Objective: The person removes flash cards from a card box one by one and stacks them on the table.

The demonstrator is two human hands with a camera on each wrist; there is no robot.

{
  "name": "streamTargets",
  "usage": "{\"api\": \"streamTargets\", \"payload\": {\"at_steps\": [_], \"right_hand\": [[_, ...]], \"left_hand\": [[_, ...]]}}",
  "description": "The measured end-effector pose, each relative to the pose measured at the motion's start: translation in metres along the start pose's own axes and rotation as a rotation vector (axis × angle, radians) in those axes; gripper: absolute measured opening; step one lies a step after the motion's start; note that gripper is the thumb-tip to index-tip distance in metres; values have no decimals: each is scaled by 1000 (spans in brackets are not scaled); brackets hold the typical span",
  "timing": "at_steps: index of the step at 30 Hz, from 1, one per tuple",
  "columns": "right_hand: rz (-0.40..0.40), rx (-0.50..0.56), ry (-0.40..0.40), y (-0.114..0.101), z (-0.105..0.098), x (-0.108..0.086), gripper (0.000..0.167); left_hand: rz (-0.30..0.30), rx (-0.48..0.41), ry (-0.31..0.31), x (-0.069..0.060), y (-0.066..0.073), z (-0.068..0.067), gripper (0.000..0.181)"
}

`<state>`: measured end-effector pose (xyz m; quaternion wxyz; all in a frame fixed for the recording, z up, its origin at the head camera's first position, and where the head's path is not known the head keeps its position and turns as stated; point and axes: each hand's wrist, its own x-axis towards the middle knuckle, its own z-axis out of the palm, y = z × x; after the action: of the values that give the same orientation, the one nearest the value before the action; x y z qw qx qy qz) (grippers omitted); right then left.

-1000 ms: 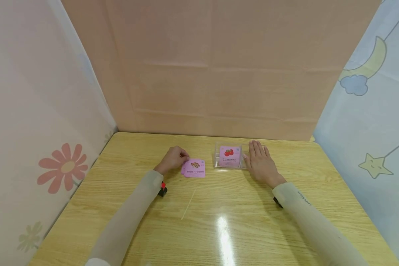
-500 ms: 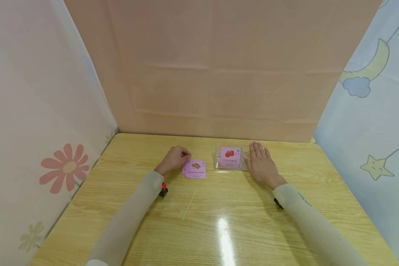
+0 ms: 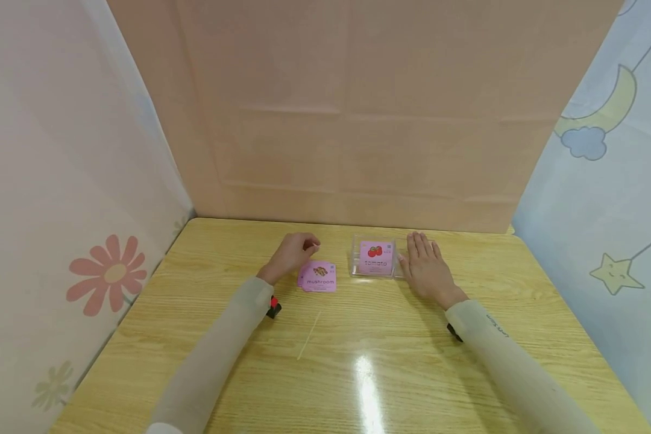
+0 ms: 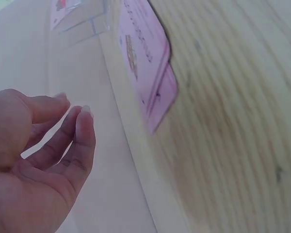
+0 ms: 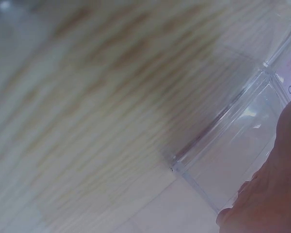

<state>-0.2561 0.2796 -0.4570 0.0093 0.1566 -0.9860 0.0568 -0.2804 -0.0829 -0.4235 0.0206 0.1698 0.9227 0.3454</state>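
Mushroom card (image 3: pixel 321 276) mostly hides the pink cards (image 4: pixel 166 96) beneath it.

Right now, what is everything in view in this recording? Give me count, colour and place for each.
Table: 1, light wood, under everything
Clear box: 1, transparent, far part of the table
Tomato card: 1 visible, pink, in the box
Card pile: 1, pink, left of the box, mushroom on top; number of cards unclear
Clear piece: 1, transparent, right of the box; lid or second compartment, can't tell
Backdrop: 1, tan, behind the table
Printed cloths: 2, pale, left and right sides
Wrist devices: 2, dark, one per wrist
Sleeves: 2, beige, both arms
Left hand: 1, bare, near the pile
Right hand: 1, bare, over the clear piece
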Motion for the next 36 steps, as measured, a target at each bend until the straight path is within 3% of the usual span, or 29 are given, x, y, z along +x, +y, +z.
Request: {"api": "streamTargets", "payload": {"at_steps": [19, 36], "right_hand": [[-3, -11, 17, -4, -1, -3, 70], [-6, -8, 19, -3, -3, -3, 70]], "left_hand": [[65, 1, 0, 4, 18, 11, 22], [113, 16, -37, 14, 49, 18, 23]]}}
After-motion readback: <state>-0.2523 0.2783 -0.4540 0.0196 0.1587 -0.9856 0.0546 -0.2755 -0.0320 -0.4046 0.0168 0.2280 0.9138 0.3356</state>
